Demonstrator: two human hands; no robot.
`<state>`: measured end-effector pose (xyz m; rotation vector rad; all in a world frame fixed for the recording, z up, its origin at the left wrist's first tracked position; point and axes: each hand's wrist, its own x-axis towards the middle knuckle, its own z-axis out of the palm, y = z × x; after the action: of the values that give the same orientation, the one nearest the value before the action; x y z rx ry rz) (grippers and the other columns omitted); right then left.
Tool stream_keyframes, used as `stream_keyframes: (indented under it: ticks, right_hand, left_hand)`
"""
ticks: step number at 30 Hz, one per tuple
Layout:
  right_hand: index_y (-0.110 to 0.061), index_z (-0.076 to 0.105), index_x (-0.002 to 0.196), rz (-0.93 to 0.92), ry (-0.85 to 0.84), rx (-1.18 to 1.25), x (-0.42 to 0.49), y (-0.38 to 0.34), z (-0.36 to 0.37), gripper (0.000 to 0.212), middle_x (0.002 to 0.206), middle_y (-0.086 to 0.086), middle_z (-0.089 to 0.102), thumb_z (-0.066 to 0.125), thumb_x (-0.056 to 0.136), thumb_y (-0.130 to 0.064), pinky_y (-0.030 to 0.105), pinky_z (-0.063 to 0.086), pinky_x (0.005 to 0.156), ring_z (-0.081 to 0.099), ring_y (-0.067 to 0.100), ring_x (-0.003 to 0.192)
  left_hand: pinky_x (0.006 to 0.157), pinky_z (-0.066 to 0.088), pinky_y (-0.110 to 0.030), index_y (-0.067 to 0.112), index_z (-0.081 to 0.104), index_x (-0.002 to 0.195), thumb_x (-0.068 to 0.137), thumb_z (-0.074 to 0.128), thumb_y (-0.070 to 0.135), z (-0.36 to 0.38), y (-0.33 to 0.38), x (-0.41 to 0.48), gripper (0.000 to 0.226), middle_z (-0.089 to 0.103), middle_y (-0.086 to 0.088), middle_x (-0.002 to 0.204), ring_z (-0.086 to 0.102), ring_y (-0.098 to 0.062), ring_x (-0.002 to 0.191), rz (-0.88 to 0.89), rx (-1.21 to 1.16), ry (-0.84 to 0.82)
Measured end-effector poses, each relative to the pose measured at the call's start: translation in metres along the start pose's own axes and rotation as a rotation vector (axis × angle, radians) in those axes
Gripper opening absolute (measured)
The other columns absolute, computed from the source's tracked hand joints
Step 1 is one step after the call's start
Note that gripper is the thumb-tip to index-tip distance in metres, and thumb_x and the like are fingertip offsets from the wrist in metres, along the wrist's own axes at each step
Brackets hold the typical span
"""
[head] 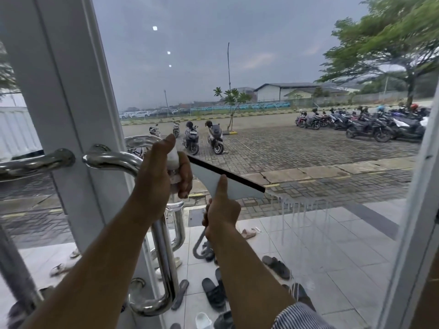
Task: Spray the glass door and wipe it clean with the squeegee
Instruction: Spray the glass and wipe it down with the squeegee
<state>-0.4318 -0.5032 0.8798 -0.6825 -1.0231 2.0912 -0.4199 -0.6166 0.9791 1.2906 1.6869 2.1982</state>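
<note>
The glass door [273, 67] fills the view in front of me. My left hand [161, 172] grips a clear spray bottle [174, 162] at about handle height, with the forefinger up on its top. Just to the right, my right hand [222, 210] holds a squeegee [213, 180] by its handle, thumb pressed up along the white head. Its black rubber blade lies against the glass, tilted down to the right. White foam [299, 210] runs down the pane in streaks below the blade's right end.
The white door frame [71, 103] stands at the left with curved chrome pull handles [164, 245] right beside my left arm. Another frame edge [413, 222] rises at the right. Beyond the glass lie sandals on tiles, parked motorcycles and a paved lot.
</note>
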Motion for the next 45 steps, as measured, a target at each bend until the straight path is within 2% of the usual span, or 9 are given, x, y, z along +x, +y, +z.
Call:
stream_keyframes:
  ticks: [5, 7, 13, 19, 22, 27, 33, 39, 45]
  right_hand:
    - [-0.009, 0.063, 0.069, -0.135, 0.024, -0.126, 0.001, 0.006, -0.014, 0.077, 0.064, 0.004, 0.061, 0.059, 0.062, -0.086, 0.032, 0.046, 0.06, 0.055, 0.021, 0.055]
    - [-0.01, 0.065, 0.076, -0.178, 0.011, -0.144, 0.002, 0.003, -0.018, 0.077, 0.068, 0.004, 0.063, 0.059, 0.06, -0.085, 0.03, 0.045, 0.059, 0.056, 0.019, 0.057]
    - [-0.007, 0.067, 0.082, -0.353, -0.061, -0.122, 0.005, -0.041, 0.001, 0.06, 0.063, 0.002, 0.06, 0.064, 0.082, -0.067, 0.026, 0.04, 0.047, 0.054, 0.013, 0.05]
    - [0.0, 0.069, 0.088, -0.334, -0.058, -0.134, 0.014, -0.054, 0.032, 0.077, 0.068, 0.007, 0.063, 0.063, 0.076, -0.075, 0.028, 0.043, 0.051, 0.059, 0.021, 0.058]
    - [0.001, 0.07, 0.095, -0.361, -0.086, -0.232, 0.015, -0.04, 0.028, 0.072, 0.079, 0.01, 0.07, 0.065, 0.08, -0.069, 0.028, 0.047, 0.05, 0.065, 0.022, 0.065]
    - [-0.004, 0.07, 0.088, -0.381, -0.055, -0.442, 0.015, -0.008, 0.012, 0.066, 0.084, 0.009, 0.072, 0.063, 0.082, -0.069, 0.044, 0.06, 0.072, 0.071, 0.026, 0.079]
    - [-0.005, 0.072, 0.088, -0.473, -0.111, -0.663, 0.021, -0.003, -0.029, 0.059, 0.077, 0.004, 0.066, 0.06, 0.088, -0.063, 0.022, 0.04, 0.051, 0.063, 0.02, 0.071]
    - [-0.006, 0.071, 0.087, -0.573, -0.111, -0.794, 0.018, -0.012, -0.051, 0.056, 0.074, 0.002, 0.065, 0.064, 0.085, -0.062, 0.021, 0.039, 0.047, 0.063, 0.018, 0.066]
    - [-0.008, 0.068, 0.082, -0.753, -0.246, -0.823, 0.012, -0.051, -0.017, 0.053, 0.071, 0.003, 0.067, 0.064, 0.086, -0.06, 0.036, 0.057, 0.051, 0.068, 0.019, 0.062]
  left_hand:
    - [0.043, 0.03, -0.021, 0.018, 0.05, 0.043, 0.089, 0.034, 0.052, 0.0, -0.001, -0.007, 0.059, 0.04, -0.002, 0.039, 0.036, -0.018, 0.035, -0.02, 0.01, -0.01]
    - [0.044, 0.03, -0.022, 0.018, 0.05, 0.043, 0.09, 0.034, 0.052, 0.0, -0.001, -0.007, 0.059, 0.04, 0.0, 0.038, 0.036, -0.017, 0.035, -0.023, 0.007, -0.014]
    - [0.045, 0.028, -0.024, 0.016, 0.046, 0.044, 0.079, 0.044, 0.063, -0.004, 0.001, -0.006, 0.058, 0.035, -0.003, 0.04, 0.033, -0.02, 0.035, -0.004, -0.044, -0.011]
    - [0.044, 0.028, -0.023, 0.011, 0.045, 0.046, 0.089, 0.034, 0.054, -0.005, -0.001, -0.005, 0.062, 0.035, -0.008, 0.04, 0.033, -0.02, 0.034, -0.028, -0.035, -0.023]
    - [0.043, 0.029, -0.023, 0.012, 0.047, 0.045, 0.09, 0.032, 0.052, -0.004, -0.003, -0.004, 0.062, 0.037, -0.008, 0.041, 0.034, -0.02, 0.035, -0.024, -0.024, -0.026]
    - [0.043, 0.029, -0.023, 0.013, 0.047, 0.045, 0.09, 0.033, 0.052, -0.003, -0.005, -0.005, 0.061, 0.039, -0.008, 0.04, 0.035, -0.02, 0.034, -0.039, -0.03, -0.034]
    - [0.042, 0.033, -0.021, 0.012, 0.048, 0.047, 0.081, 0.043, 0.061, -0.007, -0.004, -0.008, 0.06, 0.041, -0.007, 0.041, 0.037, -0.02, 0.034, -0.039, -0.016, -0.043]
    - [0.043, 0.033, -0.021, 0.013, 0.048, 0.048, 0.076, 0.046, 0.065, -0.008, -0.002, -0.015, 0.059, 0.041, -0.005, 0.041, 0.037, -0.02, 0.035, -0.08, 0.01, -0.041]
    - [0.045, 0.032, -0.023, 0.013, 0.048, 0.047, 0.087, 0.04, 0.058, -0.004, -0.002, -0.013, 0.061, 0.042, -0.006, 0.041, 0.037, -0.02, 0.036, -0.077, 0.017, -0.033]
